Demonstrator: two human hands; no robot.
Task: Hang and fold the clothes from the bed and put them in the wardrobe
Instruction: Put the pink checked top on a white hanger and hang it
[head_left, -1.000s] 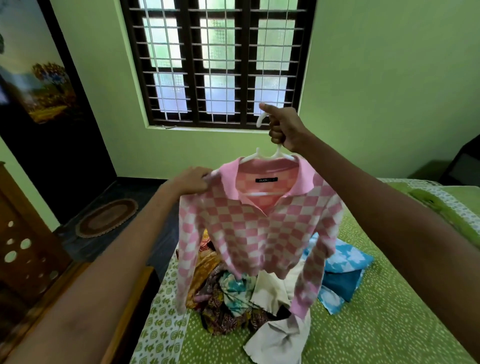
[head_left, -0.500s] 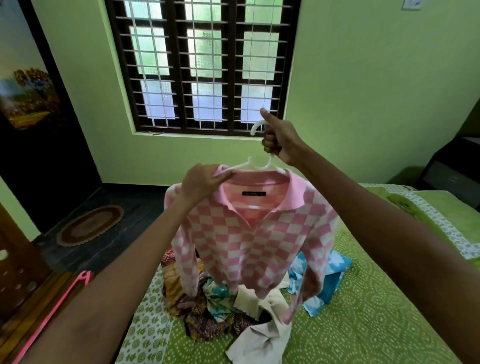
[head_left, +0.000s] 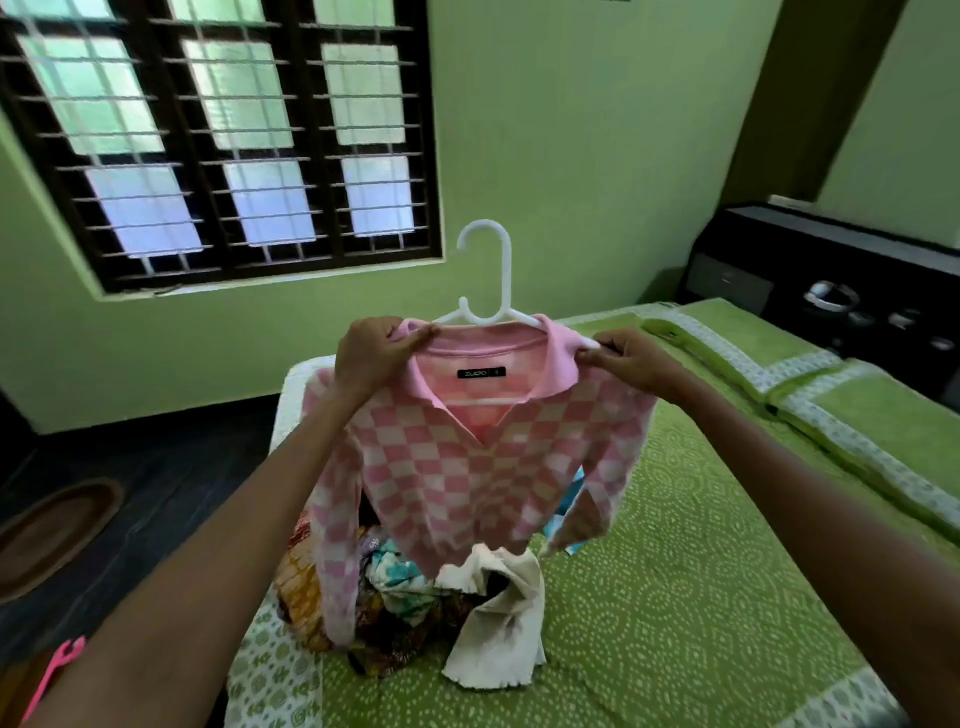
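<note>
- The pink checked top (head_left: 467, 467) is held up on the white hanger (head_left: 491, 291) over the clothes pile (head_left: 415, 597) at the bed's (head_left: 701, 597) foot edge.
- Its shoulders are pinched by the left hand (head_left: 371, 356) and right hand (head_left: 631, 364).
- Hanging looks nearly finished; carrying to the wardrobe is called for next.

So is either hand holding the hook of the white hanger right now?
No, the hanger hook stands free, while the left hand and right hand each pinch the pink checked top at its shoulders.
</note>
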